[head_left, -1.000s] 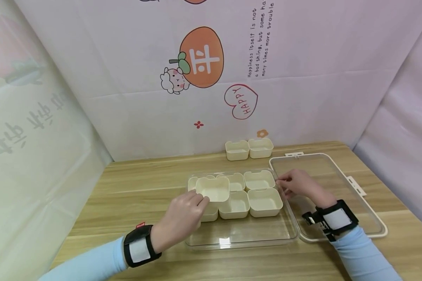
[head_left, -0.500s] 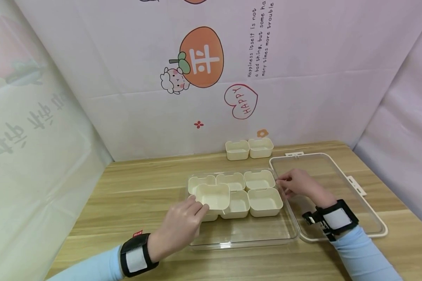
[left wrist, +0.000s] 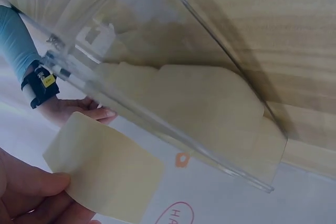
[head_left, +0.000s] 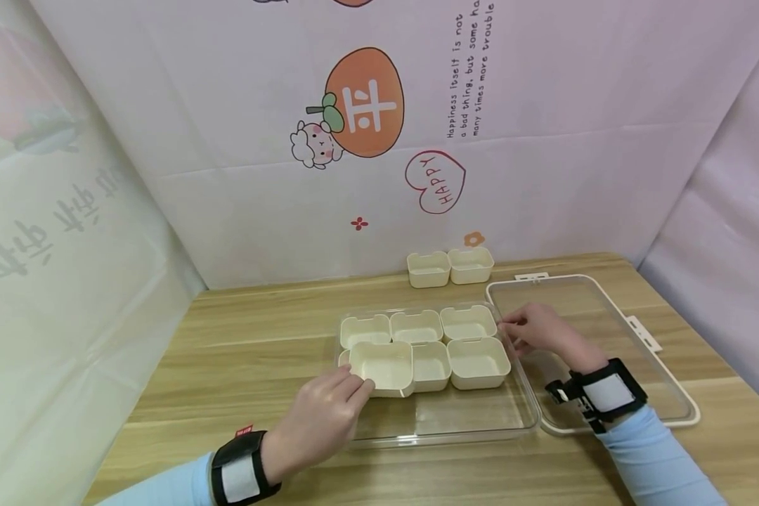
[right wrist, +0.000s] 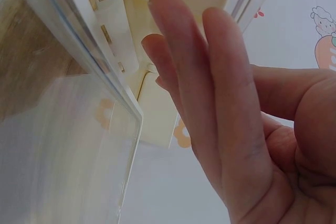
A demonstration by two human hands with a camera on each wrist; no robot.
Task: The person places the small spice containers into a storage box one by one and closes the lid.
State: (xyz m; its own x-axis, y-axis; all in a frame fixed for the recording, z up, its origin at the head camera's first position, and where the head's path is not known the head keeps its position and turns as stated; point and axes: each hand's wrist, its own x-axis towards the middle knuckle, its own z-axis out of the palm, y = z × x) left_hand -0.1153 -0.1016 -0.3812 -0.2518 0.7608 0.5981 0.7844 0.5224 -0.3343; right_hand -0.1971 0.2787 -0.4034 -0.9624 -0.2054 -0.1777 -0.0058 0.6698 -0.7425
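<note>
My left hand [head_left: 319, 414] pinches the near-left rim of a small cream storage box [head_left: 382, 365]. It holds this box, tilted, over the left part of a large clear plastic box [head_left: 443, 418]. In the left wrist view, thumb and fingers grip the cream box [left wrist: 105, 166] at one edge. Several matching cream boxes [head_left: 478, 363] stand in rows inside the clear box. At the clear box's right rim, my right hand [head_left: 537, 330] rests its fingertips against the edge. The right wrist view shows that hand's fingers [right wrist: 231, 103] nearly straight.
Two more cream boxes [head_left: 471, 267] stand side by side at the table's back edge, by the printed cloth [head_left: 278, 225]. A clear lid with a white rim [head_left: 660, 372] lies to the right, under the right forearm. Bare wooden table [head_left: 247, 351] shows at the left.
My left hand has moved slightly down and toward me with the cream box, which now sits lower in the front row. The back-left box shows more fully. My right hand has stayed put.
</note>
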